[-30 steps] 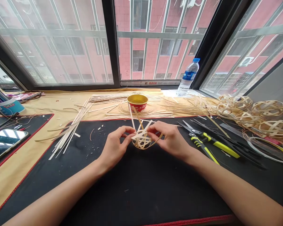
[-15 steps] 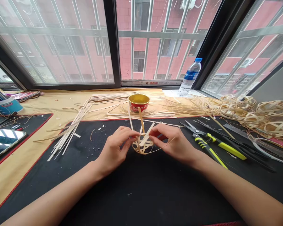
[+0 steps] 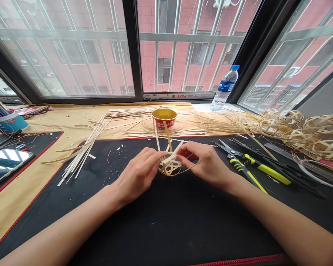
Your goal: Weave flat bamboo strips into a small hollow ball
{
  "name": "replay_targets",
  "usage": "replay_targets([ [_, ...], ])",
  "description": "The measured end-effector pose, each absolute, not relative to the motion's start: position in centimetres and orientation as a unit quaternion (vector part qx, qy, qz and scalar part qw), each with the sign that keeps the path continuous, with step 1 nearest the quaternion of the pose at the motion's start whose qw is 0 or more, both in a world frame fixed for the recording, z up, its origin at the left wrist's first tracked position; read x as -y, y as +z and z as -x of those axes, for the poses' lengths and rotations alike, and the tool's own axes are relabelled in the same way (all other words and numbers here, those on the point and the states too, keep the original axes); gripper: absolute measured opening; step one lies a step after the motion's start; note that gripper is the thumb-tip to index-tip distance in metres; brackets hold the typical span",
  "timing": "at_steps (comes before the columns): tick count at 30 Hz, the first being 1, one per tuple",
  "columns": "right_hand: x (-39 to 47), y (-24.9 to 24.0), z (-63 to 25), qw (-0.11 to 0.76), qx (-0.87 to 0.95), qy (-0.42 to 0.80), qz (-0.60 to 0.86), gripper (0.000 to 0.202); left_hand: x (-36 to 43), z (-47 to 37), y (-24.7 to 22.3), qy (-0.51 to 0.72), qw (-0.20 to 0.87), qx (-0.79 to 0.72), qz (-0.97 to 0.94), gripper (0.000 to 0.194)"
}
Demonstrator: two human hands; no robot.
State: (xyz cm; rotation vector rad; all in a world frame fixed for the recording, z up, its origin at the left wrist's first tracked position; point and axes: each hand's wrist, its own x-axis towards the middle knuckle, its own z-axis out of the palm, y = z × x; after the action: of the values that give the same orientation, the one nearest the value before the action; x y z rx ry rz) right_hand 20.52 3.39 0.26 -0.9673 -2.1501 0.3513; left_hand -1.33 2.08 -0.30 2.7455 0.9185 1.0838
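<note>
A small round open weave of pale bamboo strips (image 3: 170,168) is held just above the black mat, with several strip ends sticking up from it. My left hand (image 3: 144,168) pinches its left upper edge between thumb and fingers. On the right side, my right hand (image 3: 201,160) grips the upper edge and a strip with closed fingertips. One thin strip curves from the bottom of the weave toward my right palm. Directly beyond the weave stands a red and gold tin (image 3: 164,119).
Loose strips (image 3: 84,153) lie at left, near a phone (image 3: 8,166) and a blue cup (image 3: 9,122). Yellow-black shears (image 3: 248,164) rest right of my hands. Woven balls (image 3: 322,127) and a water bottle (image 3: 224,88) are behind at right.
The view has shifted slightly. My left hand has turned a little, its fingers closer together at the rim; both hands still hold the weave.
</note>
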Motion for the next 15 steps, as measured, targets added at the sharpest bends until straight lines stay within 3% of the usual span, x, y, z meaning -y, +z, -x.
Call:
replay_targets([
  [7, -2.0, 1.6, -20.3, 0.465, 0.832, 0.045, 0.298, 0.006, -0.5, 1.1, 1.4, 0.424, -0.077, -0.245, -0.869, 0.045],
  [15, -2.3, 1.1, -20.3, 0.430, 0.837, 0.083, 0.329, 0.006, -1.1, 1.3, 0.5, 0.400, -0.071, -0.271, -0.873, 0.043],
])
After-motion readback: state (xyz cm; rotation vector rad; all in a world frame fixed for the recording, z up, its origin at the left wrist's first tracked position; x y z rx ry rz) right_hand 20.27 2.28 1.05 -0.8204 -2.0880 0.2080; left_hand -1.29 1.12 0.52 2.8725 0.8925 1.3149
